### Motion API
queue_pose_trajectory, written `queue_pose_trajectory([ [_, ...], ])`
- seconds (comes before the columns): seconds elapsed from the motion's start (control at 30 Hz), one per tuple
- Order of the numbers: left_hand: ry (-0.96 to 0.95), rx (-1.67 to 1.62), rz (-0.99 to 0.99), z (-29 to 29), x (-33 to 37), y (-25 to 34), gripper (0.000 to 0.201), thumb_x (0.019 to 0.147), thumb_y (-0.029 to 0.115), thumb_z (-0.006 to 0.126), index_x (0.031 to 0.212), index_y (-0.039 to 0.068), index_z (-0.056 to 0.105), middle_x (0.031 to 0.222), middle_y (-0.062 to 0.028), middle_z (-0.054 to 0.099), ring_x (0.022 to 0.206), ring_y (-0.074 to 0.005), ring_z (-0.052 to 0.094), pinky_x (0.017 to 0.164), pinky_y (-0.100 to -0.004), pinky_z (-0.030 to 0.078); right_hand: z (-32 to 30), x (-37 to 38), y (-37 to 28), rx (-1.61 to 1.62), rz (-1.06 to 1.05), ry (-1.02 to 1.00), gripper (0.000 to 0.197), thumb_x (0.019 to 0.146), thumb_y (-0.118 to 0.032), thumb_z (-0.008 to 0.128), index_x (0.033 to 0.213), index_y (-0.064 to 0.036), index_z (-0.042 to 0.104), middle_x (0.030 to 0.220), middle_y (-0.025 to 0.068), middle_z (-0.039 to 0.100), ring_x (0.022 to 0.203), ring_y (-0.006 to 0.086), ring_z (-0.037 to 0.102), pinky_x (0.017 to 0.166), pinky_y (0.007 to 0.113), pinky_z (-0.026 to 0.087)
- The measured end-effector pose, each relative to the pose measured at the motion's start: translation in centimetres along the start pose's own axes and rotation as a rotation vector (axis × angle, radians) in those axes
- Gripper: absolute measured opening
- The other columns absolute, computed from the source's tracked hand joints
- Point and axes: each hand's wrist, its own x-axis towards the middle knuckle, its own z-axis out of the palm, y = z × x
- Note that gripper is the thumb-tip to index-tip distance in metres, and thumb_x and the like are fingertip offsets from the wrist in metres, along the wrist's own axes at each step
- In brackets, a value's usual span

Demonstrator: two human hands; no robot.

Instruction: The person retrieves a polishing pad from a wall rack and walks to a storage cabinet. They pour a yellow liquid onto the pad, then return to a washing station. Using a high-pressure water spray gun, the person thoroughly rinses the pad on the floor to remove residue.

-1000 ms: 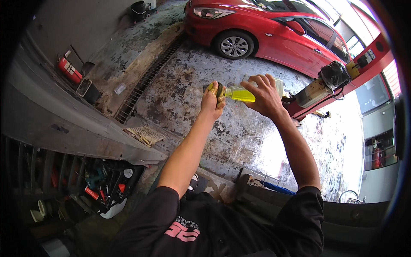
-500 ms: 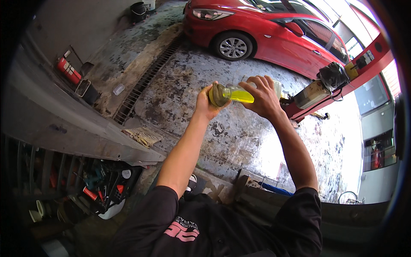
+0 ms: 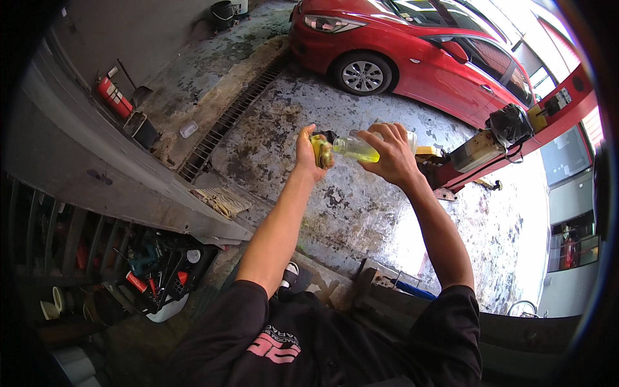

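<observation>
Around a clear bottle [image 3: 353,149] of yellow-green liquid, the fingers of my right hand [image 3: 395,151] are closed. The bottle lies almost level, its uncapped mouth pointing left. My left hand [image 3: 305,157] grips a yellowish, sponge-like pad [image 3: 320,152] with a dark part at its top, just left of the bottle's mouth. A small gap seems to lie between pad and mouth. Both hands are held out over the stained floor [image 3: 284,129]. The fingers behind the pad are partly hidden.
A red car [image 3: 412,58] stands ahead, with a red lift post [image 3: 548,122] to the right. A floor grate [image 3: 232,119] runs along the left, near a fire extinguisher [image 3: 115,98]. A folded cloth [image 3: 222,201] lies by the grey beam; a tool crate [image 3: 169,280] sits lower left.
The pad has turned in my left hand, showing a brighter yellow side and a dark part. The bottle's mouth has drawn slightly away from it. The whole view has shifted a little.
</observation>
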Motion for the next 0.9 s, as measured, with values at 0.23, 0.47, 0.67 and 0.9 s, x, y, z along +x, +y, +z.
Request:
queue_pose_trajectory([
  [0.23, -0.428, -0.076, -0.023, 0.7, -2.8, -0.6, 0.039, 0.090, 0.037, 0.053, 0.119, 0.011, 0.062, 0.118, -0.0110, 0.065, 0.111, -0.0297, 0.063, 0.084, -0.0463, 0.057, -0.1, -0.2, 0.5, -0.024, 0.003, -0.042, 0.059, 0.069, -0.027, 0.084, 0.124, -0.0198, 0.064, 0.118, 0.0074, 0.060, 0.117, 0.0279, 0.053, 0.109, 0.047, 0.033],
  [0.47, -0.875, -0.302, -0.098, -3.7, 0.8, -1.0, 0.051, 0.096, 0.051, 0.048, 0.127, 0.013, 0.061, 0.127, -0.0123, 0.063, 0.119, -0.0344, 0.060, 0.094, -0.0559, 0.052, -1.1, 0.5, 0.0, -0.028, 0.006, -0.028, 0.057, 0.070, -0.028, 0.083, 0.124, -0.0200, 0.064, 0.118, 0.0076, 0.060, 0.118, 0.0287, 0.054, 0.109, 0.047, 0.032],
  [0.67, -0.399, -0.261, -0.009, 0.8, -2.7, -2.1, 0.061, 0.096, 0.061, 0.044, 0.131, 0.013, 0.059, 0.131, -0.0146, 0.062, 0.118, -0.0347, 0.060, 0.091, -0.0521, 0.053, -1.4, -0.2, 0.1, -0.048, 0.026, -0.099, 0.058, 0.071, -0.030, 0.083, 0.125, -0.0208, 0.064, 0.121, 0.0072, 0.061, 0.121, 0.0282, 0.053, 0.109, 0.048, 0.031],
  [0.9, -0.272, -0.069, -0.015, 0.1, -0.8, -2.7, 0.055, 0.098, 0.055, 0.042, 0.126, 0.010, 0.058, 0.126, -0.0166, 0.062, 0.116, -0.0358, 0.061, 0.090, -0.0568, 0.054, -1.4, -0.2, 0.2, -0.061, 0.058, -0.176, 0.059, 0.071, -0.030, 0.083, 0.126, -0.0208, 0.063, 0.124, 0.0080, 0.060, 0.126, 0.0277, 0.051, 0.113, 0.050, 0.028],
])
